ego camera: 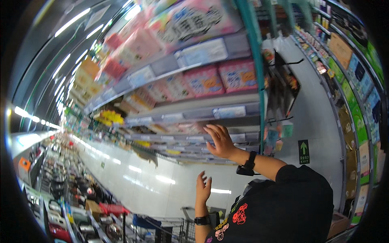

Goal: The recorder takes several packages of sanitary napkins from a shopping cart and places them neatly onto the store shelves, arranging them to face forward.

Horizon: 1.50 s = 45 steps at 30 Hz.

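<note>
My right hand point(219, 141) is raised in front of the shelving, its fingers apart and slightly curled, with nothing held in it. The lower shelf edge with price labels point(229, 111) is behind and above it, and blurred pink packs point(190, 127) lie on the shelf beside its fingertips. Lower down, my left hand point(203, 186) hangs over the pale aisle floor, fingers apart and empty. Both wrists wear black bands with small devices. Pink soft packs point(205, 80) stand in a row on the shelf above my right hand, and larger pink packs point(194, 21) fill the top shelf.
A wire shopping cart point(182, 227) with a dark blue item point(146, 221) stands at the bottom. Shelves of metal cookware point(60, 188) run along the left. A green upright post point(256, 60) ends the shelving. On the right are a floor exit sign point(304, 152) and another stocked shelf point(354, 121).
</note>
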Each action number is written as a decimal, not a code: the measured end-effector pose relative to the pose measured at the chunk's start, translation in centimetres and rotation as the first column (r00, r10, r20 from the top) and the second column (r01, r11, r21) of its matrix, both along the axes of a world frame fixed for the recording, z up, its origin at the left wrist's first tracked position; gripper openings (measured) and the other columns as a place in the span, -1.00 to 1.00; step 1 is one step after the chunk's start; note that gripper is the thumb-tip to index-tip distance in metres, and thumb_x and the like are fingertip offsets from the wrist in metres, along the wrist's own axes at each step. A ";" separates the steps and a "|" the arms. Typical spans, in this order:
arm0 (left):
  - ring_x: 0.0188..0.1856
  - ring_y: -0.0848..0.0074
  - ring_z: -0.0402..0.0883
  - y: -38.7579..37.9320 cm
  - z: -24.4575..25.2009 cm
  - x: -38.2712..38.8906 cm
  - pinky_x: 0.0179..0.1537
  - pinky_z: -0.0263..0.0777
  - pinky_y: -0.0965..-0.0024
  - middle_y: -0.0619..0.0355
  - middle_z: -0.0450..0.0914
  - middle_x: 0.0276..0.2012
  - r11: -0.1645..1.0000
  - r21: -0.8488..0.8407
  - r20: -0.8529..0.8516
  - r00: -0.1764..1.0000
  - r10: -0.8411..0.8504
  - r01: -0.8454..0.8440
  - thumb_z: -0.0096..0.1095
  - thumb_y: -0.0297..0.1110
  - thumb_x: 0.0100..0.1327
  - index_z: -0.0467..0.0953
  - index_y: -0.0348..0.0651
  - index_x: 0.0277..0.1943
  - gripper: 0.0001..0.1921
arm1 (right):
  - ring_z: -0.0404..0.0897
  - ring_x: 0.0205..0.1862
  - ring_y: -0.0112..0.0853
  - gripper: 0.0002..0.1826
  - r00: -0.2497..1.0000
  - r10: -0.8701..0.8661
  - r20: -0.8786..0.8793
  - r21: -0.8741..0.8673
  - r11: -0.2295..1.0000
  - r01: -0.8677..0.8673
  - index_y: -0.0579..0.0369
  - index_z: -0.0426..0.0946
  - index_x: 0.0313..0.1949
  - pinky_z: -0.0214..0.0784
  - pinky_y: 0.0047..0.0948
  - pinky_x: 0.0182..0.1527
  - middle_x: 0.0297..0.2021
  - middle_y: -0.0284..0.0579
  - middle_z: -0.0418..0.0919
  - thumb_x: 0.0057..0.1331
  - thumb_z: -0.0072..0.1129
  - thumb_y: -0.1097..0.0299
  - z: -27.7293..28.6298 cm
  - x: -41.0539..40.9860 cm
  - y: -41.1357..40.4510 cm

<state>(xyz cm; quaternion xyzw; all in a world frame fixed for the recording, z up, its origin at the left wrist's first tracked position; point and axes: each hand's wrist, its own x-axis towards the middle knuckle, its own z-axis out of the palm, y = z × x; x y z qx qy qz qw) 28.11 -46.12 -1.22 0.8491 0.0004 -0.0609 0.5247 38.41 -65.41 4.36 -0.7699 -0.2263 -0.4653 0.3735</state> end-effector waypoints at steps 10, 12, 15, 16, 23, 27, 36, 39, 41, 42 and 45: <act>0.09 0.21 0.19 -5.6 5.1 17.3 0.12 0.11 0.24 -0.10 0.08 0.16 0.983 -0.062 0.551 0.815 0.179 -0.174 0.11 -0.43 0.14 0.03 -0.27 0.22 -0.40 | 0.29 0.04 0.03 -0.24 0.878 -0.300 -0.373 -0.387 0.910 0.147 -0.02 0.13 0.21 0.12 0.10 -0.05 -0.01 0.18 0.34 0.09 -0.02 -0.14 -0.6 5.2 -3.9; 0.09 0.24 0.22 -7.7 6.3 19.8 0.09 0.15 0.23 -0.05 0.11 0.14 0.913 -0.371 0.347 0.886 0.308 -0.171 0.04 -0.37 0.19 0.06 -0.25 0.20 -0.46 | 0.31 0.03 -0.03 -0.24 0.857 -0.336 -0.390 -0.503 0.858 0.107 -0.02 0.13 0.21 0.15 0.05 -0.07 0.03 0.15 0.32 0.11 -0.05 -0.17 -0.8 5.5 -4.5; 0.07 0.30 0.25 -9.9 7.4 21.6 0.05 0.19 0.26 -0.03 0.17 0.08 0.874 -0.423 0.248 0.898 0.364 -0.237 0.01 -0.28 0.21 0.13 -0.24 0.15 -0.52 | 0.36 -0.02 -0.05 -0.23 0.868 -0.330 -0.370 -0.559 0.826 0.075 -0.01 0.13 0.22 0.19 -0.01 -0.09 0.01 0.13 0.36 0.11 -0.04 -0.17 -0.5 5.9 -5.6; 0.06 0.33 0.27 -7.9 6.1 23.1 0.04 0.20 0.29 -0.03 0.17 0.07 0.875 -0.421 0.294 0.878 0.379 -0.237 0.01 -0.27 0.21 0.15 -0.26 0.14 -0.53 | 0.37 -0.01 -0.05 -0.22 0.879 -0.282 -0.384 -0.562 0.827 0.020 0.01 0.12 0.21 0.21 -0.05 -0.06 -0.03 0.14 0.38 0.10 -0.02 -0.18 0.2 5.7 -5.4; 0.02 0.34 0.32 -9.1 7.7 23.6 0.04 0.21 0.34 -0.04 0.26 0.01 0.921 -0.362 0.373 0.884 0.283 -0.143 -0.07 -0.32 0.25 0.20 -0.38 0.06 -0.62 | 0.56 -0.35 -0.15 -0.22 0.838 -0.145 -0.526 -0.285 0.958 -0.013 0.02 0.16 0.17 0.43 -0.19 -0.42 -0.38 0.10 0.54 0.03 0.08 -0.13 -0.3 6.6 -6.0; 0.01 0.35 0.34 -9.8 8.1 22.5 0.07 0.21 0.33 -0.04 0.33 -0.02 0.937 -0.343 0.441 0.871 0.218 -0.062 -0.06 -0.37 0.26 0.21 -0.37 0.01 -0.67 | 0.56 -0.37 -0.13 -0.33 0.866 -0.138 -0.480 -0.173 0.983 0.061 0.03 0.30 0.06 0.43 -0.18 -0.39 -0.40 0.10 0.54 0.04 0.06 -0.12 -0.2 6.0 -6.0; -0.07 0.49 0.33 -11.4 7.7 20.2 -0.05 0.20 0.41 0.14 0.33 -0.10 0.944 -0.324 0.380 0.905 0.191 -0.063 0.04 -0.32 0.17 0.10 -0.20 0.09 -0.54 | 0.52 -0.21 0.00 -0.23 0.808 -0.038 -0.587 -0.138 0.989 -0.053 0.13 0.21 0.12 0.38 -0.07 -0.18 -0.16 0.22 0.47 0.04 0.03 -0.15 2.4 5.0 -8.2; -0.11 0.52 0.31 -13.1 8.3 18.7 -0.04 0.20 0.47 0.17 0.28 -0.13 0.914 -0.404 0.359 0.911 0.202 -0.043 0.02 -0.39 0.18 0.02 -0.22 0.19 -0.46 | 0.53 -0.26 -0.02 -0.24 0.846 -0.117 -0.521 -0.221 0.975 -0.001 0.11 0.20 0.12 0.41 -0.10 -0.26 -0.19 0.21 0.48 0.04 0.02 -0.15 0.9 5.4 -7.9; -0.07 0.51 0.29 -14.6 9.6 16.8 0.01 0.16 0.36 0.17 0.26 -0.08 0.870 -0.481 0.295 0.914 0.278 -0.109 0.02 -0.34 0.15 -0.02 -0.11 0.23 -0.40 | 0.54 -0.27 -0.04 -0.24 0.890 -0.111 -0.443 -0.200 0.979 0.022 0.10 0.19 0.13 0.42 -0.13 -0.28 -0.19 0.19 0.48 0.05 0.02 -0.14 -0.2 5.8 -8.0; -0.04 0.48 0.27 -14.7 9.7 16.7 0.04 0.11 0.29 0.15 0.23 -0.05 0.883 -0.451 0.296 0.911 0.288 -0.133 -0.02 -0.32 0.13 -0.05 -0.03 0.26 -0.38 | 0.54 -0.28 -0.06 -0.25 0.929 -0.099 -0.358 -0.187 0.982 0.033 0.09 0.18 0.14 0.43 -0.17 -0.29 -0.19 0.18 0.48 0.06 0.02 -0.12 -0.5 5.9 -8.1; 0.03 0.40 0.27 -14.6 9.6 16.1 0.08 0.09 0.27 0.08 0.23 0.02 0.867 -0.478 0.314 0.894 0.319 -0.141 -0.06 -0.35 0.13 -0.05 -0.06 0.25 -0.39 | 0.54 -0.24 -0.11 -0.28 0.938 -0.003 -0.346 -0.162 0.985 -0.057 0.06 0.15 0.16 0.43 -0.22 -0.24 -0.17 0.11 0.49 0.07 0.08 -0.02 -1.0 6.1 -8.3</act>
